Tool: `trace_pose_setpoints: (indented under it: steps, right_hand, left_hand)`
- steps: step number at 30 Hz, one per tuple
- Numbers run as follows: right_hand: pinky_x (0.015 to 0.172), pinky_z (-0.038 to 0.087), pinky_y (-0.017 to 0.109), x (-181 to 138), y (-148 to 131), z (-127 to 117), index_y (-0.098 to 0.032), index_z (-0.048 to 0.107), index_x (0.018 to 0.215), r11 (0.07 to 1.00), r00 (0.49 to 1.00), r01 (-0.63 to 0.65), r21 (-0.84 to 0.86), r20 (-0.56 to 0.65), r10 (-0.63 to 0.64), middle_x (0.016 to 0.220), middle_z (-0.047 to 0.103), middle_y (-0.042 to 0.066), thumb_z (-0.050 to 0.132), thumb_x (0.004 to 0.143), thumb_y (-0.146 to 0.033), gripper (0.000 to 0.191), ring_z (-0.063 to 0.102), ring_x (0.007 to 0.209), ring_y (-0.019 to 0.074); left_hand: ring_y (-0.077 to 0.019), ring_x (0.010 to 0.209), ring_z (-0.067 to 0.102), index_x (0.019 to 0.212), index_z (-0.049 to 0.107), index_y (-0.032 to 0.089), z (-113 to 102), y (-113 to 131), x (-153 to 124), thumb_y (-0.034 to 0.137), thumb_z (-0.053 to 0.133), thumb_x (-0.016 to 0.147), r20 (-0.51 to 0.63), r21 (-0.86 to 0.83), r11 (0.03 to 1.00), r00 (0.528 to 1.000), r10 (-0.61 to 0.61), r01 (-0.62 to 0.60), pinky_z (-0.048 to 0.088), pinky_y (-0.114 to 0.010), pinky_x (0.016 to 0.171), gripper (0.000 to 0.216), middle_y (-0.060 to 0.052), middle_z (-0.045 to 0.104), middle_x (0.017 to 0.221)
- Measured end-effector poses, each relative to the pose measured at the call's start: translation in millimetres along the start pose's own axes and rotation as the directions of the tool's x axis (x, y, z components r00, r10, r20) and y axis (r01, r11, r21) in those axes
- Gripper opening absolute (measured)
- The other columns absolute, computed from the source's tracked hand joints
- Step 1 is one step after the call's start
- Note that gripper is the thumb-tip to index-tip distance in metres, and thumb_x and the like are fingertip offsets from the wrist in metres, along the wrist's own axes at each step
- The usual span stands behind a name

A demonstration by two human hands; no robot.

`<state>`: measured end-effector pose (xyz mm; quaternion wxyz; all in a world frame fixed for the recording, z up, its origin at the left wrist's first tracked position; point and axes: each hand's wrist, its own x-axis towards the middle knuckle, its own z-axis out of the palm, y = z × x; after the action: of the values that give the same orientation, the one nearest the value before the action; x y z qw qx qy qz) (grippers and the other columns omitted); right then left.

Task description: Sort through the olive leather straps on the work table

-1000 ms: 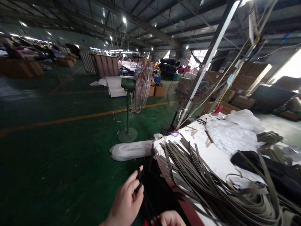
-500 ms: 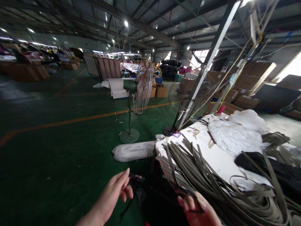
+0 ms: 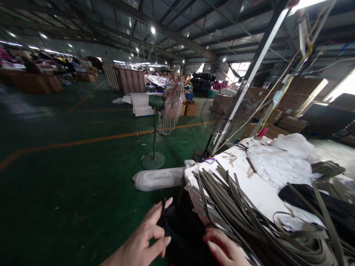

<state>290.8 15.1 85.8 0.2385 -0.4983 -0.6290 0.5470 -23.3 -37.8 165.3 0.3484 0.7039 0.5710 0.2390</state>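
At the bottom of the view my left hand (image 3: 144, 242) pinches a thin black strap (image 3: 164, 216) between thumb and forefinger, its other fingers spread. My right hand (image 3: 223, 248) rests low against black fabric (image 3: 184, 231) beside the table edge, fingers curled; what it holds, if anything, is hidden. To the right, a heap of grey-brown straps (image 3: 235, 207) spills over a white-covered table (image 3: 257, 188).
A green pedestal fan (image 3: 162, 107) stands on the green floor ahead, a second fan (image 3: 222, 111) behind a slanted steel post (image 3: 246, 79). A white wrapped roll (image 3: 158, 178) lies on the floor. White plastic bags (image 3: 280, 159) and dark cloth (image 3: 318, 203) sit on the table. Cardboard boxes line the far right.
My left hand rose and pinched the strap again after loosening. My right hand shifted left and lower against the black fabric. The camera tilted slightly.
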Motion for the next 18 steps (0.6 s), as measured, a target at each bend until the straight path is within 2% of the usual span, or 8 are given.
trace_pose_setpoints:
  steps: [1,3,5,7,9,11,14,18]
  right_hand:
    - [0.103,0.041,0.046,6,-6,4,-0.021,0.074,0.096,0.986,0.99,0.021,-0.162,-0.131,-0.043,0.12,0.063,0.016,0.069,0.072,-0.066,0.051,0.056,0.116,0.0331]
    - [0.107,0.037,0.048,15,-19,17,-0.021,0.073,0.098,0.973,0.963,0.082,-0.218,-0.236,-0.133,0.124,0.061,0.017,0.066,0.075,-0.063,0.049,0.052,0.121,0.0342]
    - [0.095,0.045,0.041,18,-33,36,-0.019,0.07,0.095,0.985,0.98,0.17,-0.019,-0.102,-0.172,0.105,0.066,0.013,0.056,0.084,-0.064,0.049,0.059,0.104,0.0275]
    - [0.083,0.046,0.033,20,-43,59,-0.017,0.07,0.09,0.956,0.983,0.154,0.251,0.059,-0.174,0.087,0.065,0.008,0.056,0.083,-0.067,0.052,0.059,0.088,0.0215]
    - [0.074,0.043,0.028,23,-46,79,-0.015,0.069,0.082,0.882,0.983,0.077,0.465,0.113,-0.145,0.075,0.061,0.004,0.066,0.077,-0.066,0.052,0.054,0.075,0.0158]
    - [0.063,0.035,0.024,27,-41,92,-0.013,0.066,0.072,0.808,0.988,0.042,0.587,0.097,-0.122,0.064,0.053,0.0,0.072,0.074,-0.065,0.052,0.042,0.062,0.0099]
    - [0.057,0.027,0.022,34,-30,97,-0.012,0.064,0.067,0.809,0.982,-0.008,0.588,0.159,-0.105,0.059,0.049,-0.002,0.07,0.075,-0.065,0.055,0.034,0.056,0.007]
    - [0.061,0.039,0.025,34,-30,93,-0.012,0.074,0.076,0.835,0.987,0.036,0.549,0.111,-0.116,0.066,0.065,0.006,0.067,0.078,-0.066,0.055,0.05,0.059,0.0105]
  left_hand:
    - [-0.0309,0.153,0.011,0.063,0.065,0.023,3,2,-2,0.038,0.048,0.092,0.0,0.084,0.996,0.999,0.042,-0.042,0.013,-0.057,0.123,0.037,0.007,0.014,0.165]
    - [-0.0331,0.153,0.011,0.063,0.068,0.024,16,0,-3,0.03,0.057,0.086,-0.012,0.224,0.961,0.986,0.167,-0.16,0.013,-0.059,0.123,0.027,0.009,0.015,0.164]
    - [-0.0365,0.15,0.021,0.085,0.075,0.028,39,-11,0,0.026,0.064,0.078,-0.038,0.294,0.927,0.966,0.254,-0.232,0.024,-0.062,0.12,0.013,0.003,0.022,0.163]
    - [-0.037,0.143,0.037,0.132,0.06,0.031,65,-27,7,0.02,0.065,0.075,-0.069,0.308,0.925,0.964,0.258,-0.225,0.042,-0.06,0.112,0.058,-0.005,0.034,0.158]
    - [-0.0356,0.136,0.048,0.148,0.039,0.036,86,-40,13,0.018,0.063,0.077,-0.124,0.301,0.929,0.956,0.264,-0.217,0.053,-0.055,0.103,0.077,-0.006,0.044,0.152]
    - [-0.0364,0.132,0.053,0.148,0.036,0.041,93,-45,16,0.02,0.067,0.075,-0.232,0.272,0.945,0.94,0.249,-0.183,0.057,-0.054,0.098,0.082,-0.005,0.049,0.15]
    - [-0.0387,0.132,0.052,0.148,0.038,0.039,77,-35,14,0.021,0.07,0.071,-0.371,0.228,0.967,0.908,0.192,-0.111,0.058,-0.055,0.095,0.086,-0.008,0.043,0.154]
    - [-0.0371,0.146,0.032,0.106,0.073,0.034,40,-13,7,0.029,0.06,0.082,-0.44,0.286,0.937,0.842,0.313,-0.198,0.05,-0.056,0.105,0.028,0.0,0.026,0.163]
